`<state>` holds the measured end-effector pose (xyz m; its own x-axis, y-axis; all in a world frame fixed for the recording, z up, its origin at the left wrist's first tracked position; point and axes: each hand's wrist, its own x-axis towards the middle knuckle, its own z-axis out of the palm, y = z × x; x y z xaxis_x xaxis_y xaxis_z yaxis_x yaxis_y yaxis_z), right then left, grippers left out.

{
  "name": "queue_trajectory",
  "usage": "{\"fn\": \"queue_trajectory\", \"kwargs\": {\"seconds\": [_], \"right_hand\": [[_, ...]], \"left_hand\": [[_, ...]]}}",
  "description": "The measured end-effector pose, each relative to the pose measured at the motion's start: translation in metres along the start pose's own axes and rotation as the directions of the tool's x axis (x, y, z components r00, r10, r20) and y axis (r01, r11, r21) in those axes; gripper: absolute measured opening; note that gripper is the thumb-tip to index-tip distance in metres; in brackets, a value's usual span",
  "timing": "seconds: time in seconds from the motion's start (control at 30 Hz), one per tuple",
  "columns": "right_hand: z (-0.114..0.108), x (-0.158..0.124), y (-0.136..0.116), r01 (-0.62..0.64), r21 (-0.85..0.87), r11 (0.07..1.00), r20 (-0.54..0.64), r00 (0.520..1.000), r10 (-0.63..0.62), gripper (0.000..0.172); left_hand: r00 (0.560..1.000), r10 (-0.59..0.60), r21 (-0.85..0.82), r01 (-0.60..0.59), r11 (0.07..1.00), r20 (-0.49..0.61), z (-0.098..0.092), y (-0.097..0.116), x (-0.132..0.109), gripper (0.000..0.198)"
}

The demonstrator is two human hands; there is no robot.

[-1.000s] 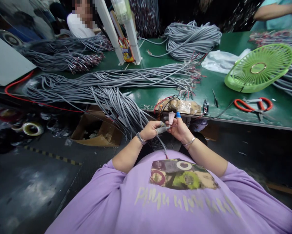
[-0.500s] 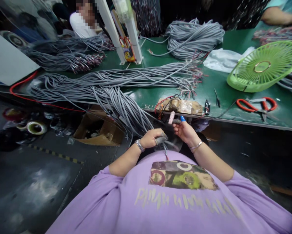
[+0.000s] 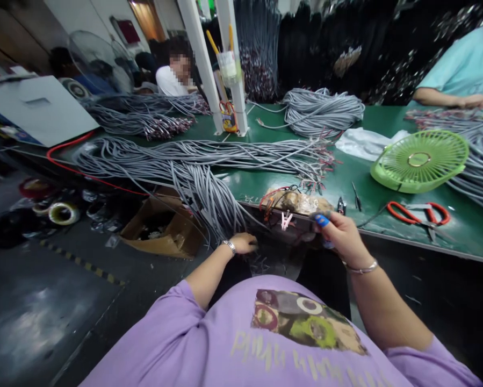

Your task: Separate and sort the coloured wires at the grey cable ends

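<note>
My left hand (image 3: 244, 243) hangs low below the green table's edge (image 3: 386, 231), fingers curled among the grey cables (image 3: 209, 193) that spill off the bench; what it grips is hidden. My right hand (image 3: 340, 232) is raised at the table edge, fingers pinched, with blue tape on a fingertip (image 3: 321, 219). It sits beside a taped brown block (image 3: 300, 202) with red and black wires. A small pink clip (image 3: 286, 219) stands at the edge just left of that hand.
A green fan (image 3: 420, 160), red-handled scissors (image 3: 420, 213) and small cutters (image 3: 356, 196) lie on the right. Grey cable bundles (image 3: 322, 110) cover the bench. White posts (image 3: 209, 70) rise behind. A cardboard box (image 3: 163, 228) and tape rolls (image 3: 63, 213) are on the floor. Other people sit across.
My hands have parted: the left dropped down toward the hanging cables, the right moved right and up to the table edge. The view tilted up.
</note>
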<state>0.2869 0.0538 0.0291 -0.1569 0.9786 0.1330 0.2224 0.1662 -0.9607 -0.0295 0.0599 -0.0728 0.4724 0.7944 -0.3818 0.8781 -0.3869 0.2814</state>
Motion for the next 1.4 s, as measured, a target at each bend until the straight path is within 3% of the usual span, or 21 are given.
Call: {"fn": "queue_trajectory", "kwargs": {"seconds": [0.07,0.13,0.2,0.23,0.33,0.4,0.47,0.53,0.6,0.67,0.8,0.9,1.0,1.07,1.17,1.23,1.4], "right_hand": [[-0.018,0.019,0.005,0.067,-0.114,0.991,-0.117,0.990,-0.080,0.034],[-0.030,0.039,0.018,0.087,-0.245,0.966,-0.221,0.965,-0.143,0.031],[-0.036,0.054,0.033,0.099,-0.363,0.927,-0.290,0.933,-0.213,0.031],[-0.037,0.059,0.039,0.101,-0.406,0.908,-0.287,0.930,-0.231,0.032],[-0.033,0.061,0.048,0.088,-0.562,0.822,-0.244,0.932,-0.266,0.033],[-0.030,0.057,0.047,0.074,-0.643,0.762,-0.236,0.928,-0.289,0.032],[-0.027,0.054,0.044,0.073,-0.681,0.728,-0.228,0.924,-0.307,0.032],[-0.027,0.053,0.041,0.084,-0.690,0.719,-0.210,0.927,-0.311,0.032],[-0.027,0.053,0.040,0.095,-0.682,0.725,-0.196,0.932,-0.306,0.032],[-0.028,0.053,0.040,0.095,-0.680,0.727,-0.193,0.933,-0.303,0.032],[-0.028,0.054,0.041,0.091,-0.697,0.712,-0.189,0.934,-0.304,0.033],[-0.027,0.054,0.041,0.089,-0.702,0.707,-0.187,0.934,-0.303,0.033],[-0.027,0.054,0.042,0.075,-0.709,0.702,-0.196,0.934,-0.298,0.033],[-0.028,0.055,0.043,0.070,-0.716,0.695,-0.200,0.933,-0.300,0.033],[-0.029,0.057,0.045,0.083,-0.722,0.687,-0.198,0.927,-0.320,0.034],[-0.029,0.057,0.046,0.083,-0.726,0.683,-0.201,0.924,-0.326,0.034],[-0.029,0.056,0.045,0.084,-0.750,0.656,-0.193,0.921,-0.339,0.032]], "left_hand": [[0.993,0.095,-0.140,-0.084,0.987,0.071,-0.026,0.010,-0.002,0.026],[0.951,0.294,-0.472,-0.217,0.855,0.094,-0.059,0.020,-0.006,0.033],[0.933,0.360,-0.659,-0.255,0.707,0.025,-0.095,0.025,-0.007,0.041],[0.942,0.332,-0.680,-0.277,0.679,-0.053,-0.114,0.025,-0.003,0.043],[0.927,0.120,-0.564,-0.314,0.764,-0.355,-0.161,0.019,0.026,0.040],[0.855,-0.001,-0.348,-0.210,0.914,-0.518,-0.183,0.012,0.056,0.034],[0.823,-0.077,-0.099,0.025,0.995,-0.563,-0.196,0.008,0.087,0.037],[0.841,-0.155,0.051,0.211,0.976,-0.519,-0.203,0.007,0.110,0.044],[0.858,-0.191,0.112,0.275,0.955,-0.476,-0.205,0.009,0.123,0.047],[0.874,-0.174,0.139,0.262,0.955,-0.454,-0.206,0.011,0.126,0.045],[0.894,-0.109,0.183,0.206,0.961,-0.435,-0.211,0.012,0.108,0.031],[0.848,0.032,0.136,0.047,0.990,-0.529,-0.215,0.021,0.074,0.028],[0.802,0.245,0.067,-0.250,0.966,-0.545,-0.209,0.047,0.029,0.033],[0.803,0.392,0.044,-0.418,0.907,-0.449,-0.195,0.071,0.002,0.031],[0.753,0.574,-0.043,-0.617,0.785,-0.321,-0.160,0.099,-0.025,0.021],[0.760,0.572,-0.078,-0.620,0.781,-0.307,-0.133,0.106,-0.033,0.017],[0.872,0.367,-0.177,-0.437,0.882,-0.324,-0.079,0.088,-0.055,0.029]]}}
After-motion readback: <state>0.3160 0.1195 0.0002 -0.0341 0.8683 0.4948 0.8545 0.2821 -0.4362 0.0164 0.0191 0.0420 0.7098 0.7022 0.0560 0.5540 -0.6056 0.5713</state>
